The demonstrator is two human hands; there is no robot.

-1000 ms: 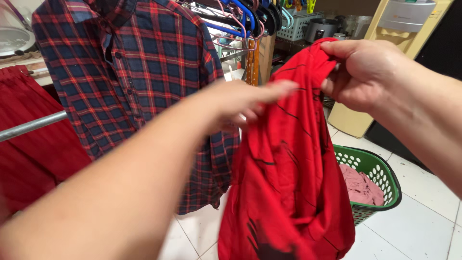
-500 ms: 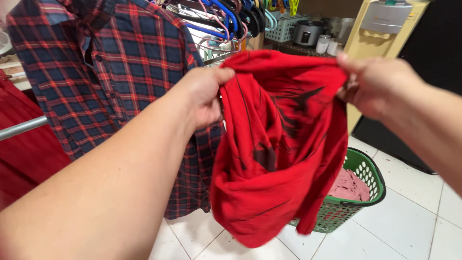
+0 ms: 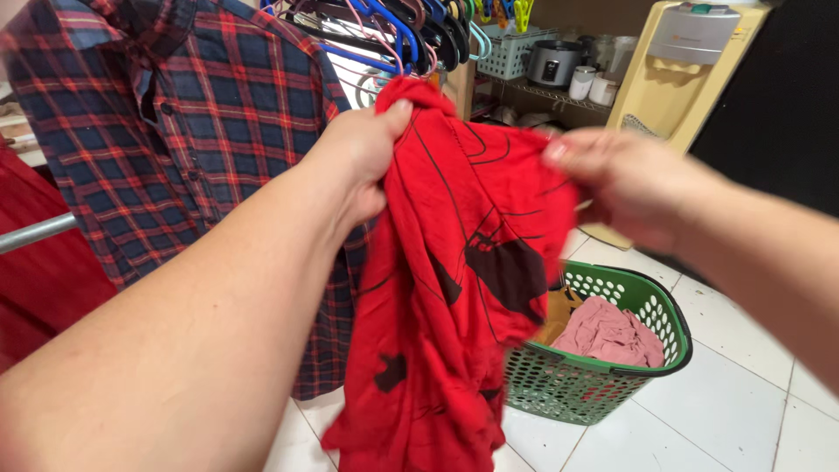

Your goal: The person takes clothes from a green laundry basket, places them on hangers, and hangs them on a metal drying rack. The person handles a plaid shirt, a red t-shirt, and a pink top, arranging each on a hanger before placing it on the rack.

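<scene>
Since the earlier frame, the red cloth garment with black web and spider print has dropped from a bunched, spread hold into a long vertical hang, and both hands have drawn closer together.

Left hand: closed on the garment's upper edge at 12 o'clock of the cloth, thumb pressed over the fabric. Right hand: blurred; fingers pinch the garment's edge at 2 o'clock of the cloth. The garment hangs at frame centre, its lower end reaching the bottom edge of the view.

At 4 o'clock of the garment, a green perforated plastic laundry basket stands on the floor and holds crumpled pink cloth.

At 9 to 10 o'clock, a navy and red plaid button shirt hangs just beside the left forearm. At 12 o'clock, a cluster of plastic hangers in black, blue and pink.

At 1 o'clock, a pale yellow upright water dispenser with a grey top panel carries a small label, too small to tell. Beside it, a wire shelf bears a silver rice cooker and a white basket.

Surface: white glazed floor tiles with dark grout lines.
</scene>
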